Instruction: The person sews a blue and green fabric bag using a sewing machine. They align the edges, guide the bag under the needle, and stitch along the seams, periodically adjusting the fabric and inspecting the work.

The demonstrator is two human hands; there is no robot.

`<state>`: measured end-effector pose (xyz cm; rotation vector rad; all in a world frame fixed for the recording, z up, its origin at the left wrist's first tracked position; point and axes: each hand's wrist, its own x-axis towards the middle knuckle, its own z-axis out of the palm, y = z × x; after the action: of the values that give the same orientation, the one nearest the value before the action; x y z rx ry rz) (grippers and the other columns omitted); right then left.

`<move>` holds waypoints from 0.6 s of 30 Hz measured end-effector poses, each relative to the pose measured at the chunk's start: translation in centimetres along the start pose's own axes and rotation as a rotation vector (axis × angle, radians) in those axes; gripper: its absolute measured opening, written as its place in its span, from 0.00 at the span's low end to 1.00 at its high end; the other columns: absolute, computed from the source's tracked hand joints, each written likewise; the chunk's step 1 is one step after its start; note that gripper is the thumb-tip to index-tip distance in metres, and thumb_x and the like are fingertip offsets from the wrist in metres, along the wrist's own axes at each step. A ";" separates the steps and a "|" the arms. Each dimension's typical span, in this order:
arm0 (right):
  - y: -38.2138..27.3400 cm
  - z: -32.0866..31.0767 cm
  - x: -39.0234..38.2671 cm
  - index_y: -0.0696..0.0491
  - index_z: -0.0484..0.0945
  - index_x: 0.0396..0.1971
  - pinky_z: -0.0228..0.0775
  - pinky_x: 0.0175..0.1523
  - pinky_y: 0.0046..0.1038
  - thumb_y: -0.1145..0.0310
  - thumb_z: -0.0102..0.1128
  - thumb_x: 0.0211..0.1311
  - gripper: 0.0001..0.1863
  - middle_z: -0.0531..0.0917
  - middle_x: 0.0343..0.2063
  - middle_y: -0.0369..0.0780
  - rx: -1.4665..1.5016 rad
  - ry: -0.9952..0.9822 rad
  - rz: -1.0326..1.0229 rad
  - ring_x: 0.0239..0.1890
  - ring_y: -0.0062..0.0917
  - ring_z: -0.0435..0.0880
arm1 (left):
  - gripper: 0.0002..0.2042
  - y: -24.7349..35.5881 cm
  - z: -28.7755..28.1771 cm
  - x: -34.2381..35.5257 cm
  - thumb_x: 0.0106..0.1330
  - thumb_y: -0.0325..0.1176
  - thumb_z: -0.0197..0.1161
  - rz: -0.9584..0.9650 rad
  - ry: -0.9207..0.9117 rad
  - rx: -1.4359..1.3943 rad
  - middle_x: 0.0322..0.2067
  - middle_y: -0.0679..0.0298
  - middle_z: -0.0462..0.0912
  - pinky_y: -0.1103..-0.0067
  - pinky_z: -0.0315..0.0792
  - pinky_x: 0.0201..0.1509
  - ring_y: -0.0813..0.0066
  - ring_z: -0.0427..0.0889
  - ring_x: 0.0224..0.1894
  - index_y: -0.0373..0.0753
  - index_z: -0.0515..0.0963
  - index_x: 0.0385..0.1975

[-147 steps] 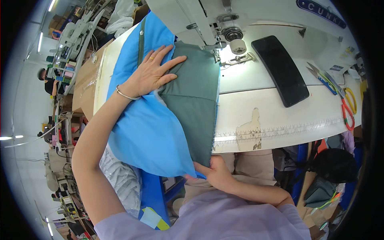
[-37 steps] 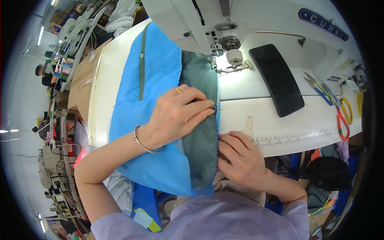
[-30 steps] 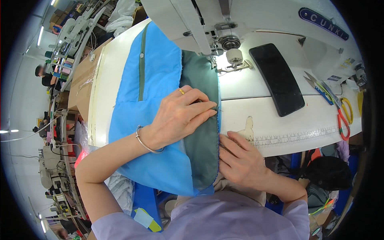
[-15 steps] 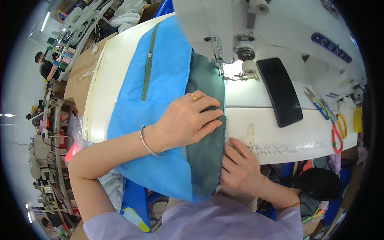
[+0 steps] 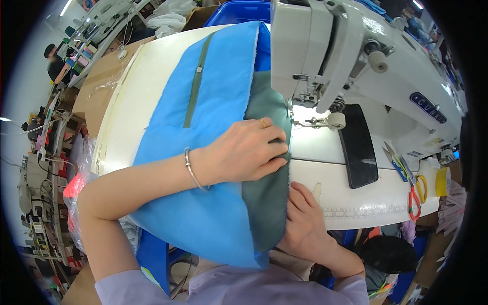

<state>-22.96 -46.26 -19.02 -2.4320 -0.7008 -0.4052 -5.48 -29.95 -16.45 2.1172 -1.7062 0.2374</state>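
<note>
A blue fabric piece (image 5: 195,218) with a dark green zipper (image 5: 198,69) lies across the sewing table, with a grey-green panel (image 5: 264,203) along its right side. The panel's edge runs up to the presser foot of the white sewing machine (image 5: 300,51). My left hand (image 5: 251,150) rests palm down on the panel just short of the foot, fingers somewhat bent and apart. Lower down, my right hand (image 5: 305,221) has the panel's right edge between its bent fingers and its thumb, which the cloth hides.
Right of the needle lies a black phone-like slab (image 5: 360,147). Beyond it are red-handled scissors (image 5: 414,201), yellow-handled snips (image 5: 422,188) and a yellow roll (image 5: 441,182). A blue bin (image 5: 239,14) stands behind the table. Another person (image 5: 56,66) is far off at the left.
The view has shifted, showing more of the machine. Both hands and the cloth have come slightly closer to the presser foot. The hold on the cloth looks the same.
</note>
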 end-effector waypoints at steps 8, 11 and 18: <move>0.4 -0.5 0.6 0.64 0.82 0.39 0.66 0.67 0.51 0.75 0.66 0.42 0.20 0.78 0.48 0.53 0.018 -0.030 0.044 0.58 0.53 0.75 | 0.08 -3.1 0.8 1.7 0.61 0.35 0.71 0.027 0.041 0.041 0.41 0.64 0.83 0.70 0.81 0.40 0.62 0.84 0.42 0.40 0.84 0.36; 0.5 -0.4 0.6 0.65 0.80 0.43 0.66 0.67 0.52 0.75 0.67 0.42 0.22 0.77 0.49 0.54 0.026 -0.034 0.040 0.59 0.55 0.75 | 0.08 -3.2 0.8 1.6 0.62 0.36 0.71 0.025 0.033 0.059 0.41 0.64 0.84 0.70 0.81 0.40 0.62 0.84 0.42 0.41 0.84 0.36; -0.1 -0.4 0.7 0.64 0.78 0.49 0.69 0.64 0.53 0.77 0.69 0.43 0.27 0.77 0.52 0.54 0.039 -0.038 0.043 0.59 0.58 0.74 | 0.09 -2.8 1.0 1.1 0.63 0.39 0.70 0.020 0.046 0.092 0.39 0.64 0.84 0.69 0.81 0.39 0.64 0.84 0.43 0.40 0.85 0.35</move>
<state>-22.51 -46.23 -18.36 -2.4191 -0.6655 -0.3255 -2.64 -30.85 -17.55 2.1433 -1.7210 0.3738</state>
